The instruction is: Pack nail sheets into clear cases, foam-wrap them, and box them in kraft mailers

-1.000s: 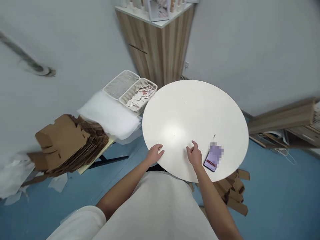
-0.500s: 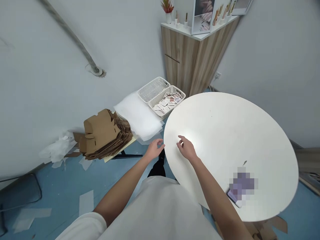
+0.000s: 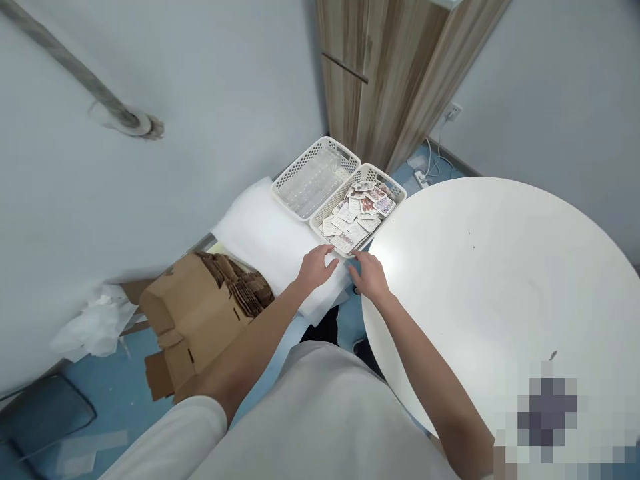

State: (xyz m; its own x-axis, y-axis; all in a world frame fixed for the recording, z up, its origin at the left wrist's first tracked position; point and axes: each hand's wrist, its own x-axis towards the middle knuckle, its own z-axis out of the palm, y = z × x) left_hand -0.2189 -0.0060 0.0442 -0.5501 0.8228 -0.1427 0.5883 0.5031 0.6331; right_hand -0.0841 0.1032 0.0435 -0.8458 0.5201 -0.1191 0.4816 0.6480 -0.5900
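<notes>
My left hand (image 3: 316, 268) reaches over a stack of white foam sheets (image 3: 265, 230), thumb and fingers apart, with nothing seen in it. Beside it, my right hand (image 3: 371, 275) is also open and empty, over the near edge of the round table. Both sets of fingertips are at the near end of a white perforated basket (image 3: 384, 176); whether they touch its rim I cannot tell. Loose printed cards (image 3: 356, 212) fill this basket. Against its left side stands a second white basket (image 3: 289, 208), holding clear plastic pieces (image 3: 316, 181).
A round white table (image 3: 500, 267) stands at right, a blurred-out object (image 3: 547, 410) on it. Folded brown cardboard boxes (image 3: 195, 313) are stacked at left. Behind are a wood-grain cabinet (image 3: 380, 73) and a power strip (image 3: 421, 179). A dark chair (image 3: 45, 413) is lower left.
My view has turned down and toward the baskets. Both hands have moved forward from beside the table's left edge to the near end of the card basket, staying open.
</notes>
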